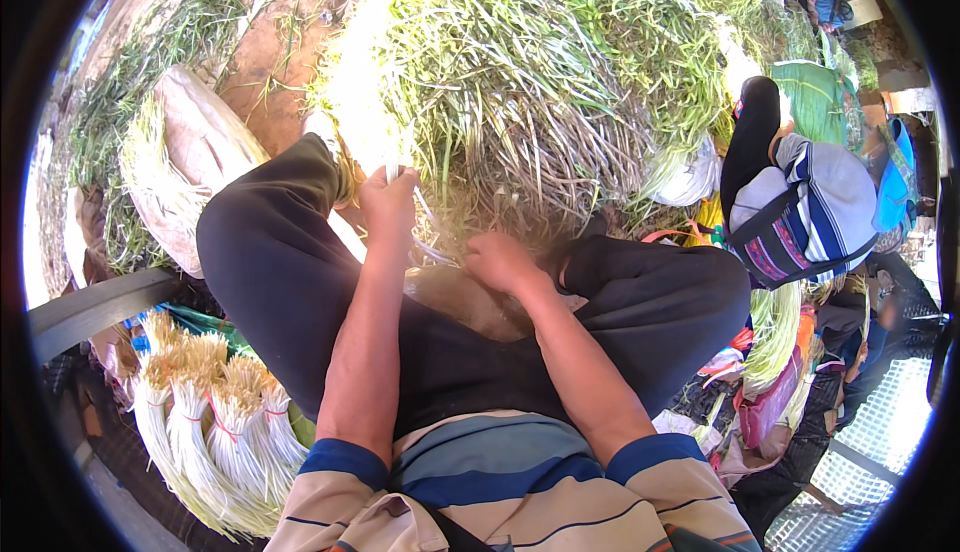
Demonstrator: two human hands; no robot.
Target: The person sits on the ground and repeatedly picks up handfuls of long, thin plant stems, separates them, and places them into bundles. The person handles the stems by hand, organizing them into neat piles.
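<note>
My left hand (390, 196) is closed around the pale stalks (394, 168) of long green-leaved plants, which look like garlic chives or a similar vegetable. Their leafy ends merge into a large heap of cut greens (517, 79) in front of me. Lower and to the right, my right hand (501, 259) has its fingers curled in above my lap. A thin whitish strand (433, 252) runs close to its fingertips; whether they pinch it cannot be made out. Below both hands a brownish surface (450, 297) shows between my legs.
Tied bundles of white stalks (217, 417) lie at my lower left, near a wooden bar (105, 308). A pale sack (199, 154) with greens rests beyond my left knee. Another person (802, 199) sits close on the right, by a green sack (814, 106).
</note>
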